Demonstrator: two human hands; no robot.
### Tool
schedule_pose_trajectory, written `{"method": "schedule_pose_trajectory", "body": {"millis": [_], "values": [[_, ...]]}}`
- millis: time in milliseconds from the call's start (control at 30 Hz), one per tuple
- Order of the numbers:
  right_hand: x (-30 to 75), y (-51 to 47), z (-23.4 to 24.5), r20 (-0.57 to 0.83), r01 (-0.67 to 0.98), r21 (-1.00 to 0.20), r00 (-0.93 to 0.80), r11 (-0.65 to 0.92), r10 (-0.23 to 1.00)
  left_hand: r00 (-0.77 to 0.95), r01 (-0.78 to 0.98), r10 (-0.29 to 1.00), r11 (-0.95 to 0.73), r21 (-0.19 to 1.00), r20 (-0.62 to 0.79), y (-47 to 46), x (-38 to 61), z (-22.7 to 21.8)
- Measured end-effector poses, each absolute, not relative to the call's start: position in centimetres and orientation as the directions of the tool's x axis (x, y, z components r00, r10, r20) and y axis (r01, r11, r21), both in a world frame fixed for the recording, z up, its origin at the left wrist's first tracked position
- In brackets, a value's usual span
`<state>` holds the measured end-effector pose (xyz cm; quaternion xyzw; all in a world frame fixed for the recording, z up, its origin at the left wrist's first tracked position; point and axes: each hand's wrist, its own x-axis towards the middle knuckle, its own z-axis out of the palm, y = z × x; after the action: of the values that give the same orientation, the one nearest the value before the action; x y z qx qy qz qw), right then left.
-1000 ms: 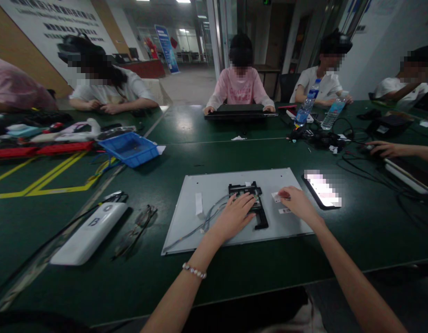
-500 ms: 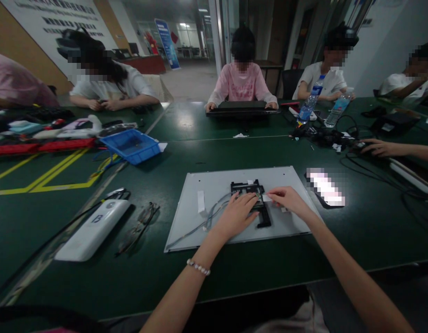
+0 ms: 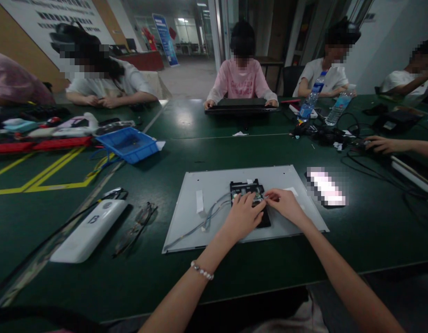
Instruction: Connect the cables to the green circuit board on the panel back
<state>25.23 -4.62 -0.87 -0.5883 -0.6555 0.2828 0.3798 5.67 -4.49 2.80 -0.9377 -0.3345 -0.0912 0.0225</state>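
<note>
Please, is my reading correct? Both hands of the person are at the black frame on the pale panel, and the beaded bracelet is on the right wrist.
Not quite: the head view shows the beaded bracelet on the left wrist. The left hand and right hand are indeed at the black frame on the pale panel.

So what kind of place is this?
Probably a shared workroom in an office, perhaps for electronics: several people sit around a large green table, and a flat pale panel lies on it with thin wires on top.
</note>
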Motion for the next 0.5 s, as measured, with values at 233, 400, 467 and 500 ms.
{"method": "schedule_pose_trajectory", "body": {"millis": [233,400,467,500], "values": [[24.9,-6.1,0.0,0.258,0.699,-0.675,-0.076,0.236,0.963,0.766,0.624,0.609,-0.782,-0.007,0.203,-4.5,5.7,2.8],[25.0,-6.4,-0.1,0.27,0.717,-0.647,-0.103,0.26,0.957,0.762,0.632,0.619,-0.774,-0.017,0.19,-4.7,5.7,2.9],[25.1,-6.3,-0.1,0.263,0.713,-0.653,-0.101,0.254,0.959,0.758,0.637,0.626,-0.771,-0.004,0.184,-4.8,5.8,3.0],[25.1,-6.3,-0.1,0.259,0.708,-0.659,-0.102,0.254,0.96,0.753,0.642,0.633,-0.767,0.013,0.181,-4.8,5.8,3.0]]}}
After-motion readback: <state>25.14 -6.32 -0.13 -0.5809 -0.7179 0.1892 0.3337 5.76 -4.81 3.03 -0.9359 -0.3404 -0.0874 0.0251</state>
